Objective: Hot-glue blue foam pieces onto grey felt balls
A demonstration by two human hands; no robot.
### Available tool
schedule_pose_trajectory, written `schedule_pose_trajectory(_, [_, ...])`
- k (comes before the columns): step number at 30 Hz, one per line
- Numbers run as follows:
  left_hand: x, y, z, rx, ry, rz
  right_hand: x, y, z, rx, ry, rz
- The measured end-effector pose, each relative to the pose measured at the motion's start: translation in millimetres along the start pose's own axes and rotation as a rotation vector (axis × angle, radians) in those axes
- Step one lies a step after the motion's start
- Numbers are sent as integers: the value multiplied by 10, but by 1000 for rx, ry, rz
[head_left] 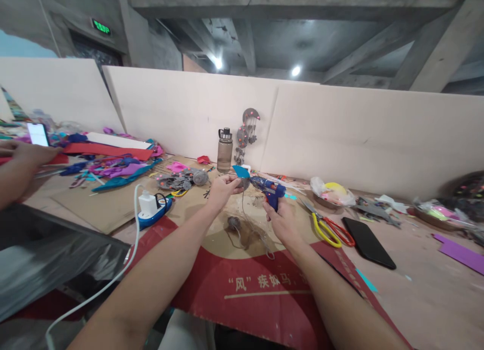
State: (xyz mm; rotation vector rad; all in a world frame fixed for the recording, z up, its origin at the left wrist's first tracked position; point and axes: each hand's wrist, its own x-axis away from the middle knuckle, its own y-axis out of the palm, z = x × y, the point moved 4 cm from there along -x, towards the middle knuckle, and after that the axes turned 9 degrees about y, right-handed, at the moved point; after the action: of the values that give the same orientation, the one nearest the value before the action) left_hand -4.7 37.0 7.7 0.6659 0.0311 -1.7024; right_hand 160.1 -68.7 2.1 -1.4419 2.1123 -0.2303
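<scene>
Between the fingers of my left hand (224,189) is a small grey yarn-wrapped piece (244,183) with a pointed scrap of blue felt (240,171) at its top. A strand of grey yarn trails down from it. My right hand (280,218) grips the handle of a blue hot glue gun (269,188). Its nozzle points left, close to the yarn-wrapped piece; whether they touch I cannot tell. Below my hands a small ball of grey yarn (234,223) lies on a red and tan cardboard sheet (264,294).
Yellow-and-red-handled scissors (328,230) and a black phone (368,242) lie at right. A water bottle (225,151) stands behind, beside a hanging grey moon ornament (249,125). A white cable runs to a blue power strip (155,213). Another person's hand (28,156) is at far left, near felt strips (109,151).
</scene>
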Motion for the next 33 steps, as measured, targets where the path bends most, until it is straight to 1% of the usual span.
schedule_pose_trajectory(6, [-4, -9, -3, 14, 5, 9, -11, 0, 38, 6, -1, 19])
schedule_pose_trajectory(14, [1, -6, 10, 33, -6, 17, 2, -23, -3, -3, 4, 42])
schedule_pose_trajectory(22, [-26, -32, -58, 71, -21, 21, -19, -31, 32, -72, 22, 57])
schedule_pose_trajectory(26, [-43, -48, -86, 83, -34, 28, -55, -44, 98, -138, 78, 65])
schedule_pose_trajectory(30, [-50, -57, -92, 95, -23, 42, -106, -72, 215, -239, 173, 101])
schedule_pose_trajectory(33, [-47, -52, -92, 97, -22, 42, -224, -45, 382, -325, 260, 43])
